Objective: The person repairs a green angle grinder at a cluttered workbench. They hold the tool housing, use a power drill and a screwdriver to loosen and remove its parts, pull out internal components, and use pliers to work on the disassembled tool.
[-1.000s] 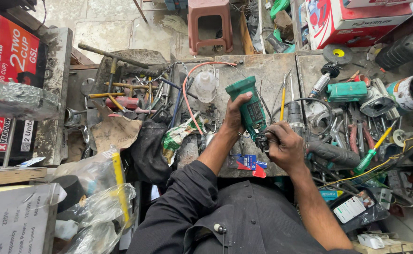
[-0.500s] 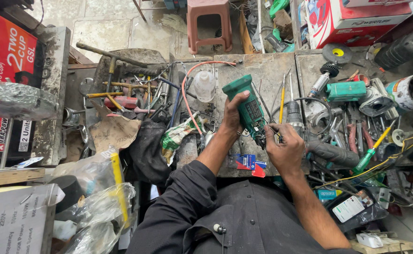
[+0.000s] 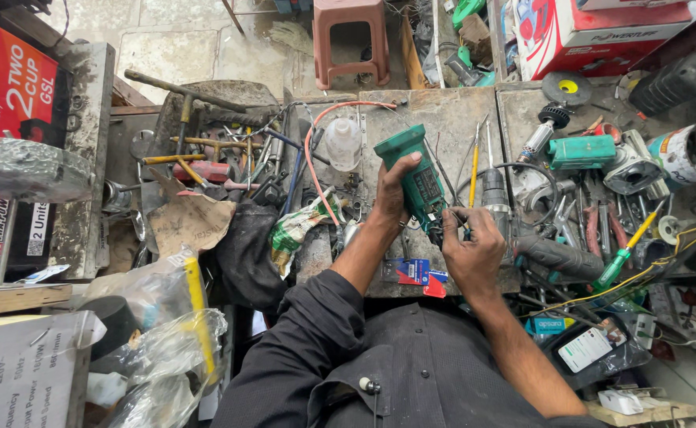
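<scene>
Since the earlier frames the green power-tool body [image 3: 413, 181] has tilted slightly, its far end swinging a little to the left, while both hands have kept their places on it. The left hand [image 3: 394, 190] wraps the housing from the left, its grip pressed around the casing, thumb lying over the top. The right hand [image 3: 471, 252] sits at the near end of the tool, its fingers pinched together on a small part or wire where the housing ends; exactly what they pinch cannot be told. The small change suggests that the tool is being re-angled for work at its near end rather than set down. The tool is held just above the grey surface [image 3: 451, 119], near its middle. To the right lie a yellow-handled screwdriver [image 3: 473, 170], a bare motor armature [image 3: 544, 131] and a second green housing [image 3: 581, 150]. To the left stand a small clear bottle [image 3: 342, 143] and a looping orange wire [image 3: 316, 150]. A red-and-blue card [image 3: 419, 273] lies at the near edge.
</scene>
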